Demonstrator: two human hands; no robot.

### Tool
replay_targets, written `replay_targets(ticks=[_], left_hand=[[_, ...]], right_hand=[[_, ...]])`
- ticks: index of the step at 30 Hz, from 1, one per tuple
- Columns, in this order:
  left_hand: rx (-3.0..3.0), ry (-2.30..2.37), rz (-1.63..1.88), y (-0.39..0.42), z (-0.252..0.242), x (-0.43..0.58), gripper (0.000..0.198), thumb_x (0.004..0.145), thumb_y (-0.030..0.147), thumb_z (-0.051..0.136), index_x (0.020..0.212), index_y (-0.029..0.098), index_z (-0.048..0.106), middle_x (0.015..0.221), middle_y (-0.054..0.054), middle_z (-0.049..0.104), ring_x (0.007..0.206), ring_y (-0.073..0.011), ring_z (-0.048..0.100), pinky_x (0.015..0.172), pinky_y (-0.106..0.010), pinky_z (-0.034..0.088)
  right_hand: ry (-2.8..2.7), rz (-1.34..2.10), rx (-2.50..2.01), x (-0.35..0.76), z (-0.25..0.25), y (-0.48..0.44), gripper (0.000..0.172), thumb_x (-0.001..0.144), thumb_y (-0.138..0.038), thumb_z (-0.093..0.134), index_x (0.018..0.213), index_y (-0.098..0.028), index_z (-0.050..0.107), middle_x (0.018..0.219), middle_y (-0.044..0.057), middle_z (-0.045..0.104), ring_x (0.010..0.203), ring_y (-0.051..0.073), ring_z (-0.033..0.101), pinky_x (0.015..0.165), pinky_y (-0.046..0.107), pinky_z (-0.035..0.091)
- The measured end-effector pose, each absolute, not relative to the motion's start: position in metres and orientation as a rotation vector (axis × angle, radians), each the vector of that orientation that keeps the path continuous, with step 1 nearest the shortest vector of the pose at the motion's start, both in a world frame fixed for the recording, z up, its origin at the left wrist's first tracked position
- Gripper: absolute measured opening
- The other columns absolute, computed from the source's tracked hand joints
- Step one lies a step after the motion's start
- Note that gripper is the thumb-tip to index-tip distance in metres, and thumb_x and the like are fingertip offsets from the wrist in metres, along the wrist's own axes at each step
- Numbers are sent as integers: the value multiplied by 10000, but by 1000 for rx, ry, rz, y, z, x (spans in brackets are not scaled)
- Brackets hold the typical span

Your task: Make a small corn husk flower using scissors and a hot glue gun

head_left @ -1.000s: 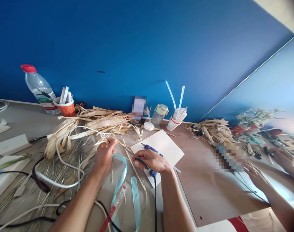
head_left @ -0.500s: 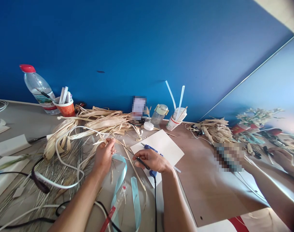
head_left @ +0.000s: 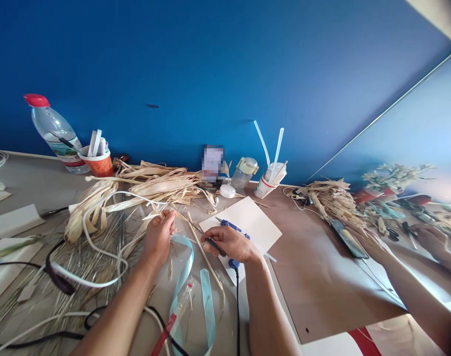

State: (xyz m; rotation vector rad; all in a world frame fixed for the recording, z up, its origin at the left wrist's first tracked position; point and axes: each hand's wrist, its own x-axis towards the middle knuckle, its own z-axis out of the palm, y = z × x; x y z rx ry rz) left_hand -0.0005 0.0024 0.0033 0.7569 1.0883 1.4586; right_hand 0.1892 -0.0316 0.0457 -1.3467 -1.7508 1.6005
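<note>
My left hand is closed in a pinch on a thin pale strip of dried husk, which sticks out toward my right hand. My right hand is wrapped around black-handled scissors, their blades pointing up and left toward the strip. Behind that hand a blue glue gun lies on a white sheet. Between my forearms are a light blue ribbon and a thin dry stalk. A pile of dried corn husks lies beyond my left hand.
Cables and thin dry stems cover the left side. At the back stand a water bottle, an orange cup, a lidded jar and a cup of glue sticks. Right, a co-worker's hand rests beside a phone.
My right hand and the scissors have shifted slightly to the left; my left hand keeps its pinch. The co-worker's hand by the phone now shows clearly. The whole view has shifted a little.
</note>
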Motion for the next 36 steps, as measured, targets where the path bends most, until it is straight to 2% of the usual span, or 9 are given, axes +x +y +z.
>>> replay_targets(ticks=[19, 36], left_hand=[[765, 1089, 1447, 1, 4, 0, 261, 723, 360, 684, 621, 219, 490, 455, 86, 321, 433, -91, 278, 482, -256, 286], [760, 1078, 1471, 2, 1, 2, 264, 694, 366, 705, 617, 204, 511, 437, 89, 346, 436, -81, 272, 489, -250, 278]], right_hand=[[-1724, 1624, -1334, 186, 49, -33, 244, 775, -371, 670, 883, -152, 674, 537, -62, 488, 528, 81, 383, 510, 231, 282], [-1689, 1659, -1332, 187, 47, -31, 204, 778, -317, 672, 905, -156, 676, 527, -70, 492, 519, 75, 389, 506, 223, 282]])
